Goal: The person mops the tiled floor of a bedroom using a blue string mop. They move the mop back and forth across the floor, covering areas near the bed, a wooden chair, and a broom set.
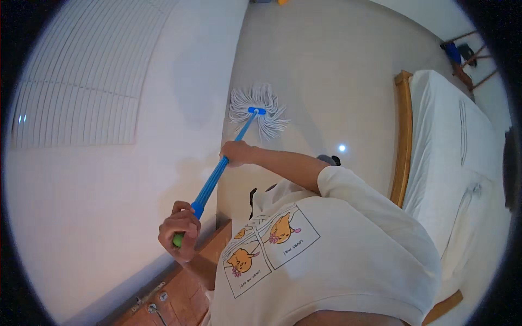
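Note:
A string mop with white strands (265, 122) and a blue head clamp (257, 111) rests on the floor, its strands fanned out beside the wall's base. Its blue handle (210, 183) slants back towards me. My left hand (179, 232) wraps around the handle's upper end, where a green tip (178, 240) shows. Farther down the shaft, my right hand (237, 153) grips it, the arm reaching across from the right. Both hands hold the mop.
A white wall (183, 122) with a slatted window covering (81, 81) runs along the left. A wood-framed bed (401, 134) with white bedding stands right. A brown wooden piece with a cable (157, 311) lies low left. A rack (475, 61) holds items at upper right.

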`<action>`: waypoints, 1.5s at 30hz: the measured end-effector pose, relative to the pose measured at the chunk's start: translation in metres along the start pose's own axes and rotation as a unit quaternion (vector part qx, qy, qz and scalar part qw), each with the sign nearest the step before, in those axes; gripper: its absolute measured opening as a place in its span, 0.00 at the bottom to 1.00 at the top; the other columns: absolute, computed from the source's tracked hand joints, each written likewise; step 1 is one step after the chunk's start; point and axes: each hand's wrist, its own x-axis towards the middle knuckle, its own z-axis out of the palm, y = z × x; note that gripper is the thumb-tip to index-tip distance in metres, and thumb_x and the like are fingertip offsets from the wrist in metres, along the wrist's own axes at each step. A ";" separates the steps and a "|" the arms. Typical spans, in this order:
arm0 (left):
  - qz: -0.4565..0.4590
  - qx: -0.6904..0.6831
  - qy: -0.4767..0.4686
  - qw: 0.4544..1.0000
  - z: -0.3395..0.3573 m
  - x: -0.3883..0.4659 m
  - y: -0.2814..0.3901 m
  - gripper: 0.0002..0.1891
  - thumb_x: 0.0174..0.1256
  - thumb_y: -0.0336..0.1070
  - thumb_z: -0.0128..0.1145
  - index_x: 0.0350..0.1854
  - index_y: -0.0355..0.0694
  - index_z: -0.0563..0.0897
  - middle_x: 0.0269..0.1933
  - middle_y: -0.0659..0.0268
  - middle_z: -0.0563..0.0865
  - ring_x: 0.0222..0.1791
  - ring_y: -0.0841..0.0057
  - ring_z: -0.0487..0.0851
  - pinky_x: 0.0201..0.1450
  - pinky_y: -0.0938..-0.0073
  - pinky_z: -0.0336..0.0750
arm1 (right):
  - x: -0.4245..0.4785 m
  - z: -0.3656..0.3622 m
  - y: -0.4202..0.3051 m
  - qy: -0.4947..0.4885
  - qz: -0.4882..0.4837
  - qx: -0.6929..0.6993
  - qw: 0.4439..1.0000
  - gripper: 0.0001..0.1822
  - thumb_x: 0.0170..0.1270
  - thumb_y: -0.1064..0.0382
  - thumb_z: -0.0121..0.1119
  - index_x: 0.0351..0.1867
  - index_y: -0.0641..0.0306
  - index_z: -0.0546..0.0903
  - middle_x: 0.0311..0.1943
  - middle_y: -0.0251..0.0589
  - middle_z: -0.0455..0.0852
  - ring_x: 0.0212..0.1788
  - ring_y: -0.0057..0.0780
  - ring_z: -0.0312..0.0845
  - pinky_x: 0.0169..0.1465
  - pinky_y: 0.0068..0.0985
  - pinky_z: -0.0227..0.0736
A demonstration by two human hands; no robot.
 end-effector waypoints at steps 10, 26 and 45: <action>-0.059 -0.255 -0.094 0.960 -0.001 0.085 -0.122 0.01 0.49 0.25 0.48 0.23 0.37 0.72 0.11 0.71 0.69 0.10 0.84 0.64 0.37 0.66 0.64 | -0.089 -0.069 0.107 0.137 0.217 -0.085 0.963 0.08 0.39 0.58 0.58 0.21 0.57 0.76 0.26 0.42 0.76 0.36 0.41 0.71 0.38 0.37 0.68; 0.061 -0.049 0.030 0.996 -0.125 0.125 -0.066 0.07 0.57 0.31 0.48 0.23 0.39 0.66 0.10 0.68 0.67 0.08 0.84 0.57 0.26 0.70 0.61 | 0.072 -0.084 0.009 0.145 0.138 -0.029 0.979 0.06 0.39 0.61 0.55 0.17 0.61 0.77 0.21 0.45 0.78 0.30 0.45 0.75 0.32 0.39 0.71; 0.081 -0.122 -0.095 0.985 -0.131 -0.110 -0.082 0.06 0.48 0.31 0.54 0.24 0.41 0.70 0.05 0.71 0.67 0.04 0.79 0.66 0.28 0.68 0.63 | 0.022 0.173 -0.021 0.131 0.036 0.020 0.991 0.09 0.40 0.58 0.57 0.21 0.59 0.74 0.26 0.43 0.76 0.36 0.44 0.71 0.35 0.39 0.68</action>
